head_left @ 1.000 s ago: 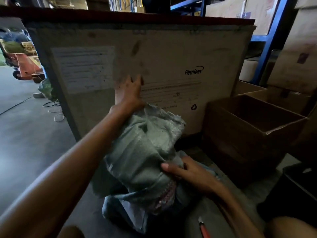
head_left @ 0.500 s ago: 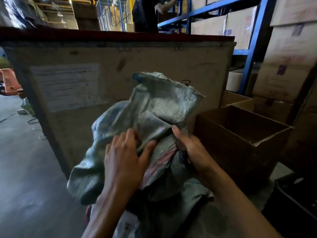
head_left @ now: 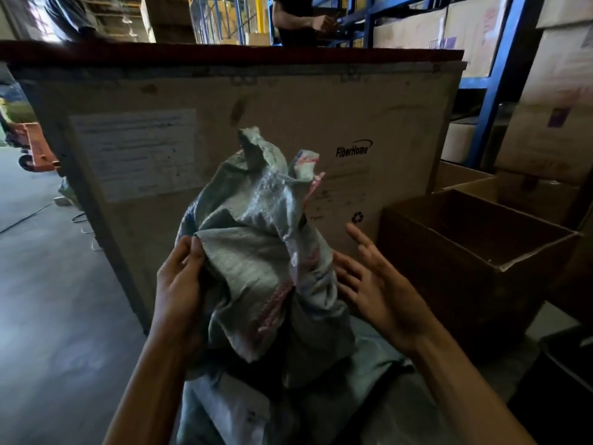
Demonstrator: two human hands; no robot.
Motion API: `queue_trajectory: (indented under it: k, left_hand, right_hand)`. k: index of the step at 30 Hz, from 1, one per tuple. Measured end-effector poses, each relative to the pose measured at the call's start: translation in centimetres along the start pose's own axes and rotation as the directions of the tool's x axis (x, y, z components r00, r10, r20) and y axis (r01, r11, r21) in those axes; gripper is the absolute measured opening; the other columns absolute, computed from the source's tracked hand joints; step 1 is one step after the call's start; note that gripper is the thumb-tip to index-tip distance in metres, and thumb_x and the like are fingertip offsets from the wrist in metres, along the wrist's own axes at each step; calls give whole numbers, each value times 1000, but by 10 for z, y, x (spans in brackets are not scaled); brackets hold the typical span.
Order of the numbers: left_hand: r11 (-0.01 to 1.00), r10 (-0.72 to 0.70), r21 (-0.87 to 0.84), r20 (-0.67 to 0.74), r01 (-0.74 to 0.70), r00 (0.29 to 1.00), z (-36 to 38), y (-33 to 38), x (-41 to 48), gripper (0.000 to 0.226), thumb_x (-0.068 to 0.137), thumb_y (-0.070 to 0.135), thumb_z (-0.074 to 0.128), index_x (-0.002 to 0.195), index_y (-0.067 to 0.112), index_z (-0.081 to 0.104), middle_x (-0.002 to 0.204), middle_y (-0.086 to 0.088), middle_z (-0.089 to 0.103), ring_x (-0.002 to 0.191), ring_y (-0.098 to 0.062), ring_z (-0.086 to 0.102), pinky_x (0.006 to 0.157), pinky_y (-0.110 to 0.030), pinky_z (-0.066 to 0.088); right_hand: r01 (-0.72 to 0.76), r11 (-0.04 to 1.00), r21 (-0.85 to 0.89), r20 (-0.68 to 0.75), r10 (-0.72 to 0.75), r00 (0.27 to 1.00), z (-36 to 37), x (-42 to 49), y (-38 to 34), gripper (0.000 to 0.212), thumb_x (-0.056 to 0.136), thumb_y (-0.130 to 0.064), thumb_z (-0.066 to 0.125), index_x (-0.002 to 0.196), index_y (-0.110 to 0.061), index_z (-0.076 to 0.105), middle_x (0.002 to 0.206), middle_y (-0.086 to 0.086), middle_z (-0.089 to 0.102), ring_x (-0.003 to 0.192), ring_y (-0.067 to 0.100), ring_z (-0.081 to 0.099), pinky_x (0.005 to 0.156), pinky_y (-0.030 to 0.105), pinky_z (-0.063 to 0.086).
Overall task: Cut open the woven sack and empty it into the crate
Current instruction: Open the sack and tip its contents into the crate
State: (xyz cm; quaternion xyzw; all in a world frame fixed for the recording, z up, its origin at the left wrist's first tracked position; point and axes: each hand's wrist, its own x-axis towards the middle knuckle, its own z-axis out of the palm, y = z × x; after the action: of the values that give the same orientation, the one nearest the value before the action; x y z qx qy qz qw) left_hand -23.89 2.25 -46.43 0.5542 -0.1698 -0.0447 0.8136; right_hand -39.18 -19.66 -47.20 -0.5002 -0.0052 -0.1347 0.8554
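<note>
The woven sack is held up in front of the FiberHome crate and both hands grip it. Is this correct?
Not both. In the head view only the left hand pinches the woven sack; the right hand is open beside it. The rest holds.

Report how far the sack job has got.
Done: the woven sack is held with its crumpled top up in front of the crate; whether it is cut open cannot be told. In hand: the left hand pinches a fold of it, the right hand open beside it. Left: emptying it; nothing is seen pouring out.
</note>
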Motion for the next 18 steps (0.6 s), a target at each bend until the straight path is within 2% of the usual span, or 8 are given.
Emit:
queue_trajectory:
  k: [2,3,5,7,10,13,16,18]
  left_hand:
    - [913,-179,-345,139,217,974,-4,-3,4,33,93,30,65,122,16,68,114,-9,72,103,-21,69,95,-40,58]
    - [854,-255,-408,215,324,943,-6,-7,4,51,80,32,76,128,14,67,121,-10,72,111,-22,69,96,-44,57]
    - [763,-360,-437,327,477,874,-5,-16,5,65,52,25,90,113,9,76,109,-13,76,100,-25,75,83,-46,62]
    - [742,-416,-427,312,517,854,-4,-21,8,63,48,23,89,107,8,76,101,-14,77,89,-26,77,75,-45,64]
    - [782,-407,-469,115,410,906,-18,-22,21,42,84,39,67,116,13,70,112,-11,77,93,-23,77,76,-45,63]
    - [879,-294,-413,-78,238,953,-43,-23,34,32,99,42,53,112,18,71,118,-10,73,103,-21,72,79,-40,63]
    - [976,-188,-143,-184,163,965,-52,-30,35,31,100,36,57,75,23,72,90,-3,71,82,-14,68,67,-29,62]
    - [991,-122,28,-263,134,957,-54,-28,36,35,101,35,56,71,22,66,76,1,66,67,-9,64,56,-22,58]
  right_hand:
    - [-86,958,-272,-217,26,976,7,6,11,45,86,-55,57,128,-40,60,132,-3,66,121,15,62,110,41,44]
    - [-117,930,-349,-200,47,979,12,9,17,39,93,-52,49,127,-37,62,128,-8,69,117,9,64,103,32,49]
    - [-141,919,-367,-159,87,983,23,17,32,35,100,-32,48,131,-22,61,125,-3,70,110,7,67,84,17,55]
    - [-125,944,-305,-224,57,973,23,27,43,33,97,-12,56,130,-11,61,122,9,71,105,16,70,81,23,56]
    - [-34,996,-87,-425,-6,905,3,35,30,34,87,4,63,120,-7,65,114,16,72,95,27,72,72,32,62]
    - [115,986,125,-516,-34,856,-28,34,8,62,70,14,65,127,-9,59,121,18,67,101,32,68,69,38,63]
    - [95,979,179,-478,2,878,-38,33,5,70,66,16,64,130,-13,57,126,16,65,112,33,65,72,39,63]
    - [84,985,153,-485,1,874,-44,33,1,65,66,15,65,121,-19,59,124,14,65,112,32,64,74,38,63]
